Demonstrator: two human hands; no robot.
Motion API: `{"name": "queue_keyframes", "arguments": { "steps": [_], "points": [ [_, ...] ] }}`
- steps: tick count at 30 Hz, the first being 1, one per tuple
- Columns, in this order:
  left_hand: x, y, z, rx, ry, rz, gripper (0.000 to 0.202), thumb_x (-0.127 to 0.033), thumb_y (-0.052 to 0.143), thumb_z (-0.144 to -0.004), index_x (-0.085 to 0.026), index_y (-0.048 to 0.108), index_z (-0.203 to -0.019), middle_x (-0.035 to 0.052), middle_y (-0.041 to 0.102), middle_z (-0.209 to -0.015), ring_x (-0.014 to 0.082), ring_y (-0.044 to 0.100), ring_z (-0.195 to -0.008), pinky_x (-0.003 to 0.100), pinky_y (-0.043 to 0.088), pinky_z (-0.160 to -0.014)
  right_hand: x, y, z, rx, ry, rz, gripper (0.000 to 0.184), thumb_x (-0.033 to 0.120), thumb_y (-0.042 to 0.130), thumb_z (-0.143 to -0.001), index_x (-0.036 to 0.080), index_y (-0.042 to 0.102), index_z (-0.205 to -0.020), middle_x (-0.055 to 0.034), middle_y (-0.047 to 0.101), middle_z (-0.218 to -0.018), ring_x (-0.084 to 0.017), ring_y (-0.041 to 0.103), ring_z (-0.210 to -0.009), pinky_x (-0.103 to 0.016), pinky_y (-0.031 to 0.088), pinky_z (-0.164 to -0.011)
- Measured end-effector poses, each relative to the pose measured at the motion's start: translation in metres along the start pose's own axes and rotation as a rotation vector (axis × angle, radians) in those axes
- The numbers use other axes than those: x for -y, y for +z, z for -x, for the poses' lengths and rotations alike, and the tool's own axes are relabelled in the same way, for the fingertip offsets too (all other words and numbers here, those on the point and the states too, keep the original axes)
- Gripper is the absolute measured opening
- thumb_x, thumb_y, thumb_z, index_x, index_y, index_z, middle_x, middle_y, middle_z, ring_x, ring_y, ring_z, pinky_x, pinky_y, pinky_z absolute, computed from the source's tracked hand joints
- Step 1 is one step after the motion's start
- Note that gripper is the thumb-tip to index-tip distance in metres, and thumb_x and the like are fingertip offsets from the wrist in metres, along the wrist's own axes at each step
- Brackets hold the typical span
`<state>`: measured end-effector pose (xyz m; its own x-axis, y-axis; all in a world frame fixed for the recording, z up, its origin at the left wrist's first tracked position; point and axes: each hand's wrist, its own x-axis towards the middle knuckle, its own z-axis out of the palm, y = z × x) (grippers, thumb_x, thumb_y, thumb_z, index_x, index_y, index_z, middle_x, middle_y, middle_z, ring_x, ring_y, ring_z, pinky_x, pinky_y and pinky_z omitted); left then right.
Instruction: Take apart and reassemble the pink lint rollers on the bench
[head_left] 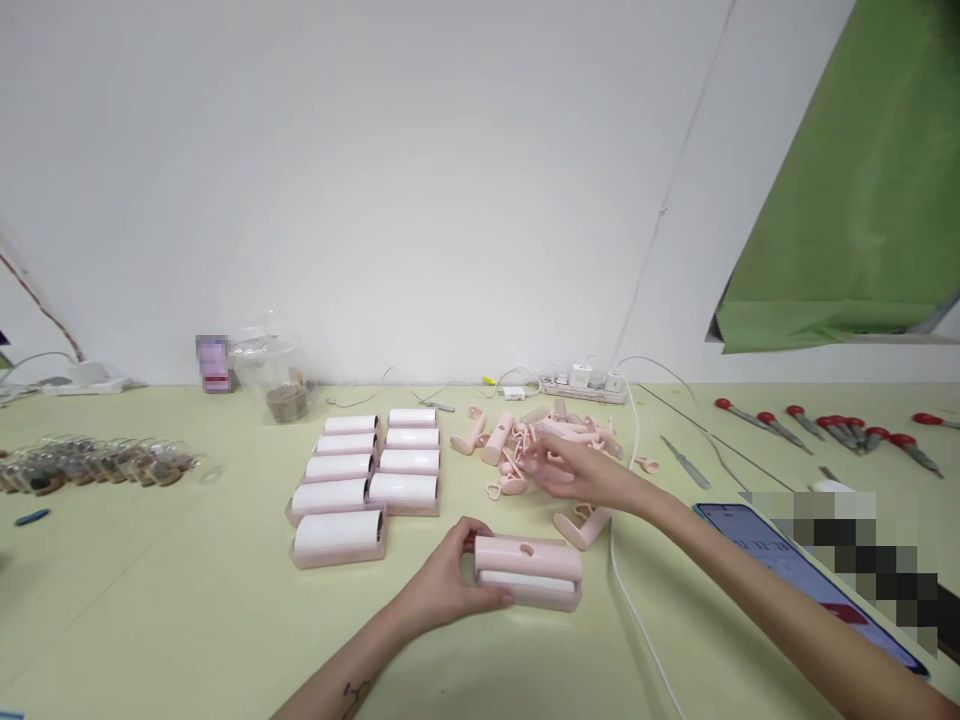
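My left hand (pixel 457 585) is closed around the left end of a pink plastic case (pixel 529 555) with a white roll (pixel 529 582) showing along its front. The case rests on the table, its pink cover bearing a small round notch. Over a heap of loose pink plastic parts (pixel 570 428) is my right hand (pixel 562 468), fingers bent together at the heap's left side; what they pinch, if anything, cannot be made out. Near it lie a pink heart-shaped loop (pixel 493 491) and a pink end-piece (pixel 581 528).
Two columns of white rolls in clear-pink trays (pixel 339 538) stand left of centre. A white cable (pixel 637 600) runs down the table on the right, beside a phone (pixel 795 570). Red-handled tools (pixel 847 430) lie far right; a power strip (pixel 585 390) sits by the wall.
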<state>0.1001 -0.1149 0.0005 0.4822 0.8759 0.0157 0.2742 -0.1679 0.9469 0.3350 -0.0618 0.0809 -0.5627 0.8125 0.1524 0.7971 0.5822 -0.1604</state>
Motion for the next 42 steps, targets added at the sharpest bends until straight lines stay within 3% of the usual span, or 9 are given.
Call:
{"name": "queue_keyframes", "arguments": {
  "steps": [3,7,12,16,21,27,31,35,42],
  "points": [
    [-0.002,0.000,0.000,0.006,0.002,0.000,0.050,-0.033,0.070,-0.058,-0.020,0.043,-0.099,0.0016,0.052,-0.094,0.0182,0.049,-0.085,0.026,0.042,-0.072,0.014,-0.022,0.013,0.057,-0.058,-0.180,0.027,0.040,0.042,-0.085,0.023,0.054,-0.103,-0.0026,0.060,-0.090,-0.017,0.055,-0.079,-0.024,0.041,-0.062],
    [-0.001,0.000,0.000,0.013,0.015,-0.019,0.048,-0.032,0.069,-0.060,-0.021,0.043,-0.099,0.0004,0.051,-0.093,0.0174,0.049,-0.085,0.025,0.041,-0.071,0.039,-0.036,0.022,0.154,-0.139,-0.188,0.027,0.045,0.050,-0.080,0.024,0.061,-0.095,-0.0029,0.063,-0.085,-0.019,0.057,-0.076,-0.027,0.039,-0.061],
    [0.000,0.000,0.000,0.044,0.042,0.003,0.048,-0.030,0.068,-0.062,-0.021,0.040,-0.100,0.0006,0.049,-0.094,0.0168,0.049,-0.084,0.024,0.042,-0.070,0.054,-0.021,0.026,0.038,0.026,-0.680,0.023,0.040,0.049,-0.082,0.023,0.044,-0.097,-0.0031,0.062,-0.090,-0.019,0.058,-0.087,-0.031,0.045,-0.071],
    [-0.001,0.000,-0.001,0.058,0.024,-0.003,0.047,-0.031,0.068,-0.062,-0.021,0.040,-0.099,-0.0003,0.049,-0.091,0.0159,0.049,-0.081,0.024,0.042,-0.068,0.049,0.003,0.031,-0.048,0.011,-0.968,0.022,0.033,0.048,-0.085,0.024,0.034,-0.099,-0.0063,0.063,-0.095,-0.019,0.059,-0.091,-0.036,0.045,-0.076],
    [-0.004,0.000,0.000,0.051,0.020,-0.010,0.047,-0.032,0.067,-0.062,-0.021,0.041,-0.099,-0.0015,0.049,-0.089,0.0155,0.048,-0.081,0.024,0.042,-0.068,0.047,0.007,0.031,-0.074,0.031,-0.929,0.022,0.030,0.046,-0.085,0.024,0.032,-0.101,-0.0058,0.063,-0.095,-0.017,0.060,-0.084,-0.035,0.046,-0.073],
    [-0.007,0.000,0.002,0.039,0.032,-0.018,0.042,-0.027,0.064,-0.064,-0.021,0.041,-0.099,-0.0011,0.050,-0.092,0.0160,0.050,-0.083,0.025,0.042,-0.071,0.062,-0.008,0.027,-0.042,0.055,-0.721,0.020,0.032,0.053,-0.079,0.023,0.035,-0.082,0.0002,0.059,-0.078,-0.017,0.060,-0.078,-0.027,0.046,-0.060],
    [-0.006,0.001,0.002,0.006,0.038,-0.038,0.042,-0.026,0.064,-0.064,-0.021,0.042,-0.099,0.0002,0.052,-0.096,0.0174,0.051,-0.087,0.027,0.041,-0.076,0.068,-0.004,0.025,-0.054,0.031,-0.683,0.020,0.033,0.051,-0.080,0.023,0.034,-0.078,0.0016,0.057,-0.077,-0.016,0.059,-0.074,-0.025,0.044,-0.057],
    [-0.004,0.008,0.005,-0.096,-0.027,-0.134,0.042,-0.035,0.067,-0.058,-0.020,0.042,-0.088,0.0011,0.051,-0.091,0.0187,0.050,-0.084,0.027,0.041,-0.072,0.073,0.009,0.031,-0.126,0.091,-0.789,0.018,0.034,0.046,-0.084,0.024,0.030,-0.083,0.0046,0.058,-0.067,-0.015,0.059,-0.061,-0.025,0.043,-0.055],
    [-0.012,0.026,0.013,-0.289,-0.064,-0.496,0.040,-0.039,0.066,-0.052,-0.022,0.034,-0.070,0.0013,0.048,-0.075,0.0211,0.048,-0.073,0.029,0.035,-0.061,0.086,0.027,0.045,-0.313,0.236,-0.831,0.025,0.038,0.046,-0.084,0.025,0.026,-0.078,0.0002,0.062,-0.074,-0.018,0.063,-0.064,-0.029,0.048,-0.055]
  ]
}}
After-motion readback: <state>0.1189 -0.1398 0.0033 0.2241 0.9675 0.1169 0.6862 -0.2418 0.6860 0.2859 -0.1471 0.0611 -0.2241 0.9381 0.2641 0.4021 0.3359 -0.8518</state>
